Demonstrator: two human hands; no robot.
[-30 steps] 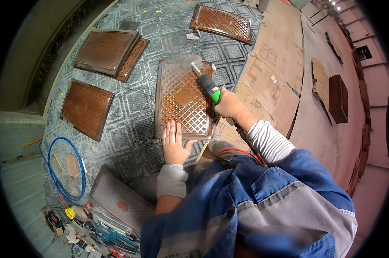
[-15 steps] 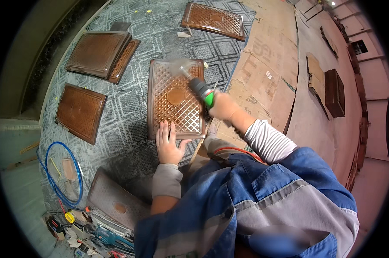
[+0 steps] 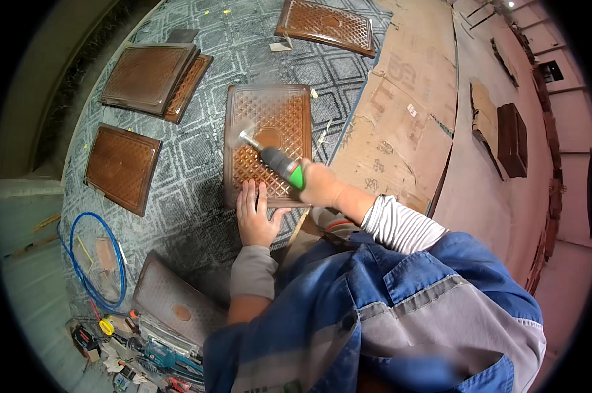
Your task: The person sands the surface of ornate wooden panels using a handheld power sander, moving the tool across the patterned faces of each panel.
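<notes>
A brown carved wooden panel (image 3: 270, 124) with a lattice pattern and a round centre lies on the grey patterned carpet (image 3: 198, 196). My left hand (image 3: 255, 216) rests flat on the panel's near edge, fingers together, pressing it down. My right hand (image 3: 319, 185) grips a small rotary tool (image 3: 279, 164) with a dark body and green collar. Its spinning tip touches the panel left of the round centre and is blurred.
Stacked brown panels (image 3: 155, 78) and a single panel (image 3: 121, 167) lie to the left, another panel (image 3: 327, 25) at the far edge. A grey panel (image 3: 178, 304), a blue hose coil (image 3: 94, 262) and several hand tools (image 3: 148, 357) sit near left. Cardboard sheets (image 3: 401, 118) cover the floor at right.
The tool tip has travelled from the panel's upper right down to the left of its centre. My left hand stays on the near edge. The view has shifted a little.
</notes>
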